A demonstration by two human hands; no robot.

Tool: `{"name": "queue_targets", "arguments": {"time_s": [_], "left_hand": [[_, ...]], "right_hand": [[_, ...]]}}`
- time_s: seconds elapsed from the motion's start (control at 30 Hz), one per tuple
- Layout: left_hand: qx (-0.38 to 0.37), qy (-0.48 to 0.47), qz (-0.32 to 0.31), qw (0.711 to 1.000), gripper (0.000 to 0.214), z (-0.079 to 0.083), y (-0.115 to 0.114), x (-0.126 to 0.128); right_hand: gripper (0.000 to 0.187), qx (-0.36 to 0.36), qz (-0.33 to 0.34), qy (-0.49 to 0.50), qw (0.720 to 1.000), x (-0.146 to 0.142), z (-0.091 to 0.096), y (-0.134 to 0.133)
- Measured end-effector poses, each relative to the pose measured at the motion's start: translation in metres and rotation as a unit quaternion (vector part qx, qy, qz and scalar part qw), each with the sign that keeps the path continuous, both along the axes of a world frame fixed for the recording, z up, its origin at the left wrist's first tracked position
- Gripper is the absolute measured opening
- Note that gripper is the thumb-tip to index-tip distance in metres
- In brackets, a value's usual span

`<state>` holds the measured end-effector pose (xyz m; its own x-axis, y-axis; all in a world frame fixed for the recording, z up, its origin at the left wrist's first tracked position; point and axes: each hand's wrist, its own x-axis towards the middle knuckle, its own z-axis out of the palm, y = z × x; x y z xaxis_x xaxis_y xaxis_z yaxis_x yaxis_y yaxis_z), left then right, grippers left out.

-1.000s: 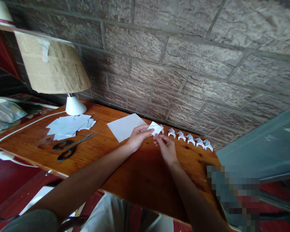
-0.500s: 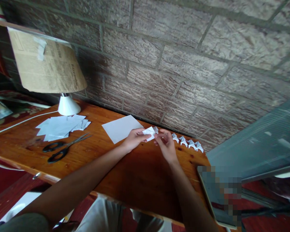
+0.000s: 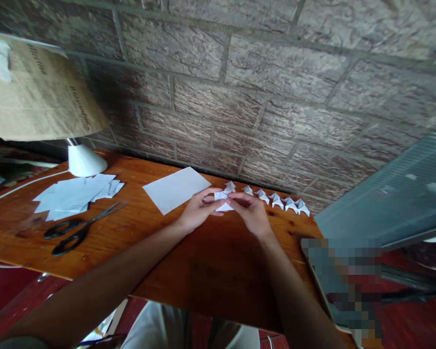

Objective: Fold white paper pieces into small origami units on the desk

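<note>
Between my two hands is a small folded white paper piece [image 3: 222, 196], held above the wooden table. My left hand [image 3: 199, 209] pinches its left side, with a ring on one finger. My right hand [image 3: 251, 211] has its thumb and fingertips closed on the right part of the paper. Just behind the hands stands a folded paper shape [image 3: 230, 186]. A row of similar pointed paper shapes [image 3: 276, 199] runs to the right along the back of the table. A larger white sheet [image 3: 177, 190] lies flat to the left of my left hand.
Scissors [image 3: 79, 229] with black handles lie at the left, in front of a pile of cut paper pieces [image 3: 76, 194]. A lamp [image 3: 85, 160] stands behind them. A flat framed device [image 3: 343, 286], blurred out, is at the right table edge. A brick wall [image 3: 240, 106] rises behind.
My view has shifted slightly right. The paper piece has been turned between my hands, and my right fingers have moved onto its upper edge. More of the paper row shows behind my hands.
</note>
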<state>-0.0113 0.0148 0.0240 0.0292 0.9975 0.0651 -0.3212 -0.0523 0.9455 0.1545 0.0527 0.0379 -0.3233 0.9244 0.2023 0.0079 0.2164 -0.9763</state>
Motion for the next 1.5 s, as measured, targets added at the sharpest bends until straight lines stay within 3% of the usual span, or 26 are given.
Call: {"name": "queue_targets", "arguments": {"time_s": [0.43,0.9,1.17,1.5], "left_hand": [[-0.021,0.001,0.013,1.0,0.042,0.003,-0.002,-0.001],[-0.017,0.002,-0.004,1.0,0.043,0.007,-0.002,-0.005],[-0.011,0.017,0.042,0.999,0.039,0.003,0.002,-0.005],[-0.005,0.041,0.074,0.996,0.037,0.001,0.004,-0.005]], "right_hand": [[0.028,-0.007,-0.047,-0.018,0.999,-0.002,-0.001,-0.001],[0.021,-0.066,-0.074,0.047,0.994,-0.01,0.002,-0.007],[0.023,-0.075,-0.042,0.06,0.994,-0.009,-0.003,-0.003],[0.039,-0.085,-0.018,0.071,0.994,-0.006,-0.002,-0.003]]}}
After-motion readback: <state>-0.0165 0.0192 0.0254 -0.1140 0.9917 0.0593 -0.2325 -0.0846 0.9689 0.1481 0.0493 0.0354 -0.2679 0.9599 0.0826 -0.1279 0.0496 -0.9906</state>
